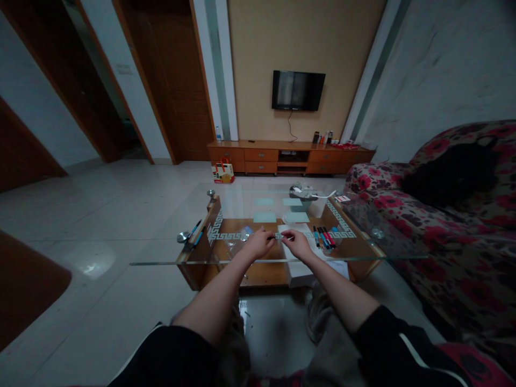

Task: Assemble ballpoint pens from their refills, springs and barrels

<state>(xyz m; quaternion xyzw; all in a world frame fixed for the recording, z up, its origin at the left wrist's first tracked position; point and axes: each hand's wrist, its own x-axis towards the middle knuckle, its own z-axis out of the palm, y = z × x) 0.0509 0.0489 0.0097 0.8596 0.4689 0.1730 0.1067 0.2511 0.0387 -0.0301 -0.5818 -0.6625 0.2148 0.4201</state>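
My left hand and my right hand are close together above the glass tabletop, fingers pinched and fingertips facing each other. A slim dark pen-like piece sticks out of the left fingertips. The right fingertips close on something small and dark, mostly hidden by the fingers. Just right of that hand lies a row of pens with black, blue and red parts. More pens lie at the table's left side. Clear plastic wrapping is beside my left hand.
A white box shows through the glass on the lower shelf. Toward the table's far right stands a dark bowl holding pale items. A flowered sofa flanks the right side. Beyond are a TV cabinet and a gift bag.
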